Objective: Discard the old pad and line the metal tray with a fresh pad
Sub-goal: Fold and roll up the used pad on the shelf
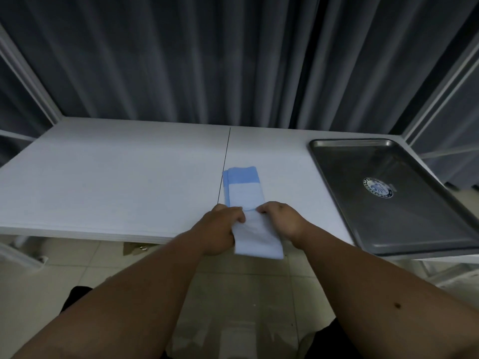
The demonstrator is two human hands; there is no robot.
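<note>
Grey curtain (181, 60) hanging in folds across the whole back, behind everything. White worktop (116, 177) below it, two panels meeting at a thin dark seam near the middle. Pale tiled floor (246, 294) under and in front of the near edge. Metal tray (388, 237) lying flat at the right end of the worktop, bare inside, a round printed emblem on its base, near corner reaching the worktop's front edge. Folded pad (245, 187), blue and white, just right of the seam and well apart from the tray, its far end flat on the worktop, its near end lifted past the front edge. Left hand (220, 229) curled round the pad's left side, fingers (237, 213) on top. Right hand (282, 218) at the pad's right side, fingertips bent down, pinching the top layer.
</note>
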